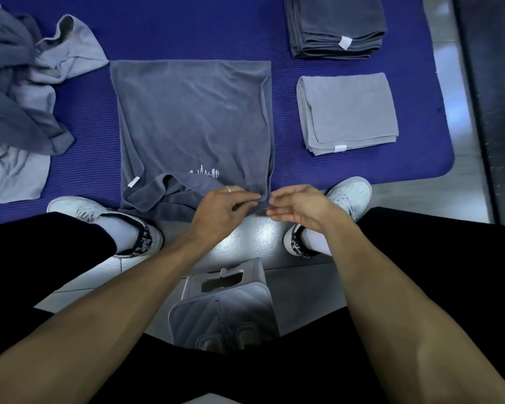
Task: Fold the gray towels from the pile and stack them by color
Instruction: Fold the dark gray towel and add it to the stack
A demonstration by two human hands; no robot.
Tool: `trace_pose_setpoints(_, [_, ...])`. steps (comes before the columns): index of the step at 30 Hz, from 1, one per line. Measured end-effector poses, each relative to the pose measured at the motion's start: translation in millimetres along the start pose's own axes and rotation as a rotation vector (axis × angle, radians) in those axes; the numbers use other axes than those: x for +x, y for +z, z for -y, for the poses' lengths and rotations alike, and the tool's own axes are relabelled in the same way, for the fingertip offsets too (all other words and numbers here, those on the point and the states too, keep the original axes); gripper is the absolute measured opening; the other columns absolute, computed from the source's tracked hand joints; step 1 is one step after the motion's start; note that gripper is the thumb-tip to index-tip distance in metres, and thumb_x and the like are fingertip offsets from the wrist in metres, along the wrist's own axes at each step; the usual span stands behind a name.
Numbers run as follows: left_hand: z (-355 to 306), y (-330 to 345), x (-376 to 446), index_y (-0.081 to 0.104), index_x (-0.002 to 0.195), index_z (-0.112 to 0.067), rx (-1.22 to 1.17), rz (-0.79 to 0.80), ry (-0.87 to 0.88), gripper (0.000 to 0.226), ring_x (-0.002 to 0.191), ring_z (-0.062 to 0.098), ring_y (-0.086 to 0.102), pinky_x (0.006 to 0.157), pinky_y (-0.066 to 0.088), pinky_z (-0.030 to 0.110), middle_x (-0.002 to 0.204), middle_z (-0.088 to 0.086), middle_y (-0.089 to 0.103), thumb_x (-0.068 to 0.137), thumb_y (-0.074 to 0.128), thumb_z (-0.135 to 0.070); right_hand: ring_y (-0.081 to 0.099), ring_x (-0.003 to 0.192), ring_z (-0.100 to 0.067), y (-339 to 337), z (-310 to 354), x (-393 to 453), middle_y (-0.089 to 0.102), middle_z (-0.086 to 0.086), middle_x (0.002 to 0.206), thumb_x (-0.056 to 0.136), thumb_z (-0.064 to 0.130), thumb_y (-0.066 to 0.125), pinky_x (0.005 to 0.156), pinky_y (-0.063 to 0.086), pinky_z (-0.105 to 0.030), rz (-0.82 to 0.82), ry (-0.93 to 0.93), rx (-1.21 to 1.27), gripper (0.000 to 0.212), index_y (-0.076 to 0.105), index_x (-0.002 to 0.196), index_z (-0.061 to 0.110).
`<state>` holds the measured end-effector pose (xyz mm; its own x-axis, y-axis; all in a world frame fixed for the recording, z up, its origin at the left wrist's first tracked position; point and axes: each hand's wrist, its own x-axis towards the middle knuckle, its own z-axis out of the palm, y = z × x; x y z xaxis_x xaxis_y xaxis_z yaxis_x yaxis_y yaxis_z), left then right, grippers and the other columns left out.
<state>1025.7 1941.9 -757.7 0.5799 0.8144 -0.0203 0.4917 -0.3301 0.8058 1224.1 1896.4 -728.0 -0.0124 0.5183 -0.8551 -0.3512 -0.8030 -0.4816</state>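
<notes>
Head view, nearest first: a gray stool [225, 307] stands between the knees on the tiled floor; both forearms reach over it toward the blue mat [187, 30].

Left hand [222, 209] pinches the near right corner of the half-folded towel [193, 118]; grip firm on cloth. Right hand [299, 205] sits just beside that corner, palm up, fingers loosely extended, thumb near the cloth; whether it grasps the edge, cannot tell.

The towel lies mid-mat, doubled, its near left corner rumpled; white tag showing.

Done so far, by the look of it: a dark gray stack [336, 24] at far right, several towels deep; nearer, a folded light gray towel [347, 112], well apart from it.

Left to do: finish this fold; then the loose pile [21, 91] at left, mixed shades, several pieces remaining; roughly midway, I judge.
</notes>
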Motion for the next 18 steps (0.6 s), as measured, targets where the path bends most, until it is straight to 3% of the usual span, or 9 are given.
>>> trace_pose_setpoints(5, [-2.2, 1.5, 0.4, 0.078, 0.103, -0.012, -0.004, 0.028, 0.057, 0.020, 0.080, 0.007, 0.063, 0.078, 0.049, 0.019, 0.090, -0.002, 0.072, 0.087, 0.067, -0.018, 0.074, 0.072, -0.022, 5.2, 4.6, -3.0, 0.075, -0.012, 0.079, 0.090, -0.008, 0.061, 0.067, 0.061, -0.028, 0.042, -0.036, -0.018, 0.012, 0.069, 0.093, 0.000])
trace_pose_setpoints(8, [-3.9, 0.6, 3.4, 0.078, 0.103, -0.011, -0.025, 0.034, 0.074, 0.019, 0.079, 0.002, 0.059, 0.077, 0.044, 0.011, 0.090, -0.001, 0.071, 0.088, 0.067, -0.017, 0.074, 0.069, -0.021, 6.3, 8.8, -4.0, 0.074, -0.013, 0.076, 0.091, -0.010, 0.058, 0.063, 0.061, -0.028, 0.025, -0.048, -0.021, 0.013, 0.067, 0.094, -0.001])
trace_pose_setpoints(12, [-2.2, -1.0, 8.3, 0.077, 0.106, -0.011, -0.033, 0.097, 0.081, 0.019, 0.081, 0.005, 0.061, 0.078, 0.045, 0.013, 0.092, -0.002, 0.070, 0.090, 0.066, -0.015, 0.074, 0.068, -0.025, 8.2, 9.8, -3.4, 0.072, -0.014, 0.073, 0.091, -0.002, 0.063, 0.061, 0.061, -0.030, -0.009, -0.035, 0.039, 0.003, 0.066, 0.092, -0.003])
trace_pose_setpoints(18, [1.0, -6.0, 9.1, 0.077, 0.104, -0.013, -0.218, 0.189, -0.158, 0.020, 0.077, 0.004, 0.062, 0.074, 0.042, 0.012, 0.085, 0.001, 0.069, 0.086, 0.072, -0.005, 0.074, 0.072, -0.022, 9.8, 7.1, -1.6, 0.074, -0.014, 0.078, 0.086, -0.003, 0.069, 0.064, 0.060, -0.027, 0.035, -0.015, -0.029, 0.010, 0.067, 0.096, -0.001])
